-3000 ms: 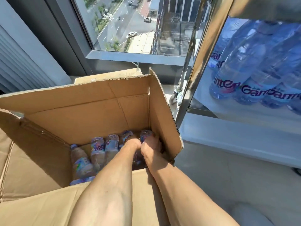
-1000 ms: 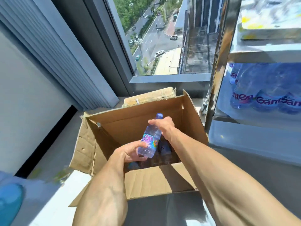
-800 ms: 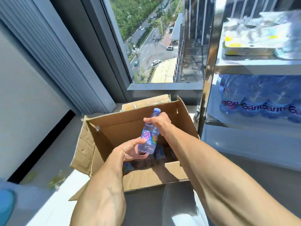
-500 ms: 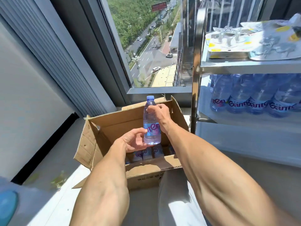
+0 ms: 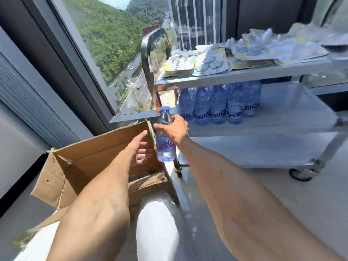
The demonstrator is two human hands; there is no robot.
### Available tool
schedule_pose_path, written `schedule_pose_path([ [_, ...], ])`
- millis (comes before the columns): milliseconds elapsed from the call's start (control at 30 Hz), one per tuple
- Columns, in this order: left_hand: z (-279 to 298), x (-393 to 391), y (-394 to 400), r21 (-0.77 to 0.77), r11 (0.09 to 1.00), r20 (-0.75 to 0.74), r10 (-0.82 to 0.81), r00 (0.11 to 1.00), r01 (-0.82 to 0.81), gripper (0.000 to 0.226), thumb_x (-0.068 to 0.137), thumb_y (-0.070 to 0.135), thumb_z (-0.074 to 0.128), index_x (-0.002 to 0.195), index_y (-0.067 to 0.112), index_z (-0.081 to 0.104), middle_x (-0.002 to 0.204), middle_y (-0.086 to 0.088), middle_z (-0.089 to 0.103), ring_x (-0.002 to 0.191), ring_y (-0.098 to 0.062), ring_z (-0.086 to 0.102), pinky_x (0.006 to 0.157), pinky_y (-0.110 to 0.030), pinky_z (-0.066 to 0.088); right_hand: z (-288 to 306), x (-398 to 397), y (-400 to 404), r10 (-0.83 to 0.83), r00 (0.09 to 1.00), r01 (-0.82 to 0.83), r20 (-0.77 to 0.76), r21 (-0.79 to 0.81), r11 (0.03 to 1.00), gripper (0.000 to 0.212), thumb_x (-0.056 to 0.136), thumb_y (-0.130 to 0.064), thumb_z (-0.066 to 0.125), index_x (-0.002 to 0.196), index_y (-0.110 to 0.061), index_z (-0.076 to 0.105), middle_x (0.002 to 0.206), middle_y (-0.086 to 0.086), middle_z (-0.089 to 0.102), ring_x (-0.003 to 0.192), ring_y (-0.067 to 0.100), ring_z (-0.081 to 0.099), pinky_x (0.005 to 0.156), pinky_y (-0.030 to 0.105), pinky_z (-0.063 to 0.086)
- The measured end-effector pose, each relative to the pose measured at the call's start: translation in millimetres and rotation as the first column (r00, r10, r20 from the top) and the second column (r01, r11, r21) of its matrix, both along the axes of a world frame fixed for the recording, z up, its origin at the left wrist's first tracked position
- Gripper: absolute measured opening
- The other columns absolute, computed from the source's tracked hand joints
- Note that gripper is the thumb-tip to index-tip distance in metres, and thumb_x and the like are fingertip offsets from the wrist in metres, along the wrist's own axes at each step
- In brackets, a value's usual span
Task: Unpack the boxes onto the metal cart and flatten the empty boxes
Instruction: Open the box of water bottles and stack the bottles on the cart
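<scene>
Sunlit floor by tall window (image 5: 105, 44) over green hillside and road. Open brown cardboard box (image 5: 90, 157) on floor, beside three-tier shiny metal cart (image 5: 263, 72). Right hand (image 5: 174, 129) clamped round clear plastic water bottle with blue cap (image 5: 165, 136), upright, above box's right edge, just short of middle shelf. Left hand (image 5: 140, 149) empty, fingers loosely spread, beside bottle. Row of matching bottles (image 5: 218, 108) on middle shelf; flat plastic packets (image 5: 244, 53) on top.
</scene>
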State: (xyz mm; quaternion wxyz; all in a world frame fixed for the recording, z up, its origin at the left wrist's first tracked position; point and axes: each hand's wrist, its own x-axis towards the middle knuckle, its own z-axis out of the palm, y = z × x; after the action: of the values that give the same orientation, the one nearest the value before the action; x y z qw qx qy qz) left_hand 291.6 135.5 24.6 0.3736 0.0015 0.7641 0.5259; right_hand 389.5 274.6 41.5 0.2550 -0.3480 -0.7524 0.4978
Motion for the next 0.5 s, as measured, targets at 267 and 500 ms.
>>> schedule_pose_path([
  [267, 1.1, 101.1, 96.1, -0.333, 0.887, -0.615, 0.052, 0.787, -0.319, 0.039, 0.082, 0.025, 0.061, 0.116, 0.005, 0.064, 0.123, -0.020, 0.062, 0.115, -0.038, 0.058, 0.097, -0.038, 0.045, -3.1, 104.2, 92.6, -0.212, 0.968, 0.228, -0.134, 0.121, 0.966, 0.062, 0.075, -0.036, 0.075, 0.130, -0.017, 0.054, 0.121, 0.011, 0.061, 0.113, 0.029, 0.056, 0.090, 0.035, 0.047],
  [500, 4.1, 153.5, 173.9, -0.301, 0.926, -0.763, -0.091, 0.640, -0.227, 0.026, 0.084, 0.018, 0.054, 0.108, 0.010, 0.057, 0.118, -0.017, 0.048, 0.106, -0.039, 0.054, 0.092, -0.038, 0.042, -1.3, 167.5, 176.5, -0.377, 0.909, 0.411, -0.175, 0.235, 0.881, 0.059, 0.077, -0.025, 0.071, 0.132, -0.012, 0.053, 0.119, 0.015, 0.060, 0.112, 0.034, 0.050, 0.092, 0.036, 0.042],
])
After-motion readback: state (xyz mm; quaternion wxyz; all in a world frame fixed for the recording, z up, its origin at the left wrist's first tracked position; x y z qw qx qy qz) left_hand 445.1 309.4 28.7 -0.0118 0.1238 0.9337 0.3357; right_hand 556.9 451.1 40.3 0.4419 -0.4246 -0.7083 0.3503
